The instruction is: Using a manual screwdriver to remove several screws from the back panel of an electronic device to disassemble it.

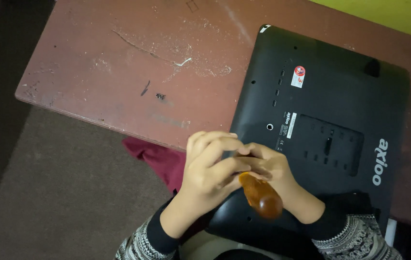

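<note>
A smooth, rounded amber screwdriver handle [262, 196] is gripped by the right hand [275, 169] over the flat black plastic device back [330, 101]. The left hand [210, 166] is curled beside it, touching. The scratched red-brown table [119, 62] lies underneath.

A worn reddish-brown table [119, 72] fills the upper part of the view, its top scratched, scuffed and dusted with pale marks and crumbs. Below its near edge lies a dull brown floor [70, 192], darkening to near black along the left side. A strip of yellow-green wall [398, 14] shows at the top right corner, and the light is dim and warm.
</note>
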